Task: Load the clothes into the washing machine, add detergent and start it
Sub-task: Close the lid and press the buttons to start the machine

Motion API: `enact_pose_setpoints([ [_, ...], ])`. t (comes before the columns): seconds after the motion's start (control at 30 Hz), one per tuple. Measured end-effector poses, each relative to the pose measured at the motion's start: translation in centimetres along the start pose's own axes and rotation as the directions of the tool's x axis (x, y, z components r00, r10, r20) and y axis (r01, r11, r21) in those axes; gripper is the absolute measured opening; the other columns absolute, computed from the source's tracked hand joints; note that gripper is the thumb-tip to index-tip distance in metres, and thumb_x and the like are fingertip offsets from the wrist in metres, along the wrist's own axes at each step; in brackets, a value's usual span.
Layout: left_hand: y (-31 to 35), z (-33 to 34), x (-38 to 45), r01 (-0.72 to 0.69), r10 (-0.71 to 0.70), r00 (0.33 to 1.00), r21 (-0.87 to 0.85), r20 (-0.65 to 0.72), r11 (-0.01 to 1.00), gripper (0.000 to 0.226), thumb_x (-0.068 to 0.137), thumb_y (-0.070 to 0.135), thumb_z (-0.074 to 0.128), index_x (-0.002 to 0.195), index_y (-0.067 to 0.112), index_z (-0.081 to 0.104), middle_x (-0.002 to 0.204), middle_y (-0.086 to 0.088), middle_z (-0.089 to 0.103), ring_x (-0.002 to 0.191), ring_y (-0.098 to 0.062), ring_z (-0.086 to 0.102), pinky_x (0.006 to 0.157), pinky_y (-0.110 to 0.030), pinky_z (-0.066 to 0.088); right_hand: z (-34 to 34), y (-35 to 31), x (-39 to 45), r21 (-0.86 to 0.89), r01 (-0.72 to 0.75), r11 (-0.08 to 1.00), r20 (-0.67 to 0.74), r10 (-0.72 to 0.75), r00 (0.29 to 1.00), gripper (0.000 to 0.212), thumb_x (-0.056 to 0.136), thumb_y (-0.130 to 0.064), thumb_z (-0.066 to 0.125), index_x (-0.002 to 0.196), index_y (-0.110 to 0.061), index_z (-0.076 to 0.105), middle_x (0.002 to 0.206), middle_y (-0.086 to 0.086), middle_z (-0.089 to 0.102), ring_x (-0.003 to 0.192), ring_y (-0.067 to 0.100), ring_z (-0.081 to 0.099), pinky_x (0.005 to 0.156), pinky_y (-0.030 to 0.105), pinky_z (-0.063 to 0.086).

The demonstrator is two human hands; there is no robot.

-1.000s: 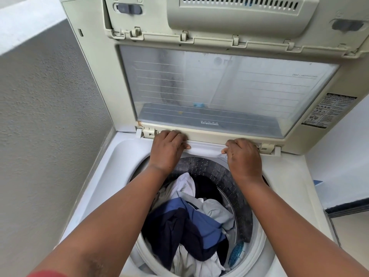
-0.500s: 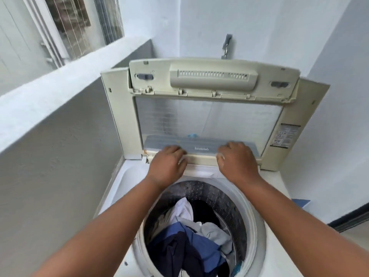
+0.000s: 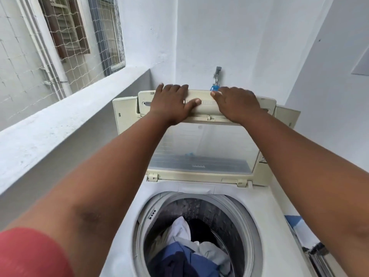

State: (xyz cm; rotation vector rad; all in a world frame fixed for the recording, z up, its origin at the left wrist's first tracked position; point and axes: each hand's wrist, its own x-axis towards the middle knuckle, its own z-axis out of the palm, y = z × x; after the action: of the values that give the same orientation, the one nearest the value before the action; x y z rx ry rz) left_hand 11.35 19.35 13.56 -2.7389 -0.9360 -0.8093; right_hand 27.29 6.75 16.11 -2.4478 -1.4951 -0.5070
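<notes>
Clothes (image 3: pixel 191 254) lie heaped in the drum (image 3: pixel 199 206) of the washing machine (image 3: pixel 123 226): a white piece at the back, a blue one over a dark navy one in front, and a pale grey one to the right, filling the lower part of the tub. A second ago both hands were down at the hinge edge of the folding lid (image 3: pixel 201 148); now they have climbed to its top edge, which stands upright against the wall below the tap (image 3: pixel 216 78). The left hand (image 3: pixel 172 104) lies over the top panel with fingers hooked across the rim and thumb stretched along the front. The right hand (image 3: pixel 235 104) rests likewise, fingers curled over the far edge, thumb on the front face. Each grip is thus wrapped on the lid rather than spread flat. That shift suggests loading is finished and the lid is about to be pulled down. No detergent is visible here, so I cannot tell whether it has gone in.
</notes>
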Motion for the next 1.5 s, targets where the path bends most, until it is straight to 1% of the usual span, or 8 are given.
enact_pose_setpoints([
  [0.07,0.0,-0.1,0.0,0.0,0.001,0.999,0.02,-0.037,1.0,0.067,0.09,0.067,0.026,0.13,0.018,0.049,0.129,-0.008,0.057,0.122,-0.029,0.048,0.107,-0.043,0.026,0.1,-0.2,-0.2,0.024,-0.009,1.0,-0.017,0.009,1.0,0.057,0.1,-0.051,0.019,0.13,-0.015,0.052,0.127,0.015,0.059,0.118,0.034,0.052,0.099,0.043,0.034],
  [0.17,0.2,-0.2,-0.6,0.002,0.0,0.994,0.015,-0.108,1.0,0.073,0.085,0.069,0.019,0.123,0.017,0.054,0.121,-0.008,0.062,0.115,-0.03,0.053,0.103,-0.041,0.03,-0.3,-0.5,-0.5,0.016,-0.032,0.999,-0.031,0.032,0.999,0.056,0.1,-0.05,0.019,0.13,-0.016,0.052,0.126,0.016,0.059,0.118,0.035,0.052,0.099,0.043,0.034],
  [0.57,1.1,-2.2,-4.3,-0.016,0.018,0.991,0.015,-0.131,1.0,0.073,0.086,0.067,0.017,0.125,0.017,0.053,0.122,-0.007,0.061,0.115,-0.03,0.052,0.102,-0.041,0.031,-1.5,-1.2,-4.1,0.0,-0.033,0.999,-0.053,0.033,0.998,0.052,0.1,-0.048,0.022,0.131,-0.018,0.051,0.125,0.015,0.059,0.118,0.034,0.052,0.101,0.043,0.033],
  [0.73,2.0,-3.8,-6.9,-0.004,0.006,0.996,0.025,-0.094,1.0,0.062,0.091,0.057,0.015,0.121,0.017,0.054,0.119,-0.008,0.062,0.111,-0.032,0.053,0.099,-0.041,0.033,-2.3,-1.4,-7.0,-0.005,-0.002,1.0,-0.068,0.002,0.998,0.046,0.101,-0.043,0.024,0.128,-0.019,0.052,0.122,0.015,0.061,0.113,0.035,0.054,0.096,0.041,0.036],
  [0.87,3.0,-5.4,-9.6,0.016,-0.018,0.997,-0.025,-0.079,1.0,0.043,0.101,0.041,0.025,0.117,0.017,0.057,0.117,-0.008,0.063,0.11,-0.033,0.054,0.097,-0.04,0.034,-3.0,-1.4,-10.4,0.021,0.046,0.999,-0.095,-0.043,0.995,0.041,0.101,-0.037,0.027,0.127,-0.019,0.053,0.117,0.017,0.062,0.108,0.037,0.056,0.091,0.04,0.038],
  [1.1,4.9,-7.3,-15.7,0.055,-0.056,0.998,-0.104,-0.008,0.993,0.037,0.1,0.038,0.034,0.11,0.018,0.063,0.11,-0.01,0.067,0.101,-0.035,0.058,0.088,-0.038,0.041,-4.0,-0.6,-16.9,0.135,0.168,0.977,0.044,-0.175,0.984,0.036,0.102,-0.041,0.028,0.125,-0.026,0.052,0.116,0.009,0.062,0.11,0.033,0.055,0.091,0.039,0.035],
  [1.33,6.7,-8.6,-23.2,0.128,-0.101,0.981,-0.163,0.167,0.978,0.032,0.097,0.037,0.041,0.111,0.021,0.065,0.112,-0.009,0.067,0.102,-0.033,0.059,0.083,-0.037,0.047,-3.2,-0.9,-23.5,0.247,0.163,0.955,0.202,-0.216,0.955,0.03,0.1,-0.041,0.035,0.126,-0.038,0.05,0.117,0.001,0.062,0.112,0.025,0.054,0.093,0.041,0.029],
  [1.5,6.8,-7.4,-26.2,0.129,-0.098,0.976,-0.156,0.195,0.979,0.032,0.097,0.034,0.042,0.119,0.023,0.063,0.12,-0.008,0.065,0.109,-0.031,0.058,0.091,-0.036,0.046,-1.9,-1.5,-26.7,0.31,0.115,0.944,0.169,-0.173,0.97,0.034,0.097,-0.039,0.047,0.13,-0.035,0.055,0.13,-0.003,0.061,0.124,0.021,0.051,0.098,0.037,0.026],
])
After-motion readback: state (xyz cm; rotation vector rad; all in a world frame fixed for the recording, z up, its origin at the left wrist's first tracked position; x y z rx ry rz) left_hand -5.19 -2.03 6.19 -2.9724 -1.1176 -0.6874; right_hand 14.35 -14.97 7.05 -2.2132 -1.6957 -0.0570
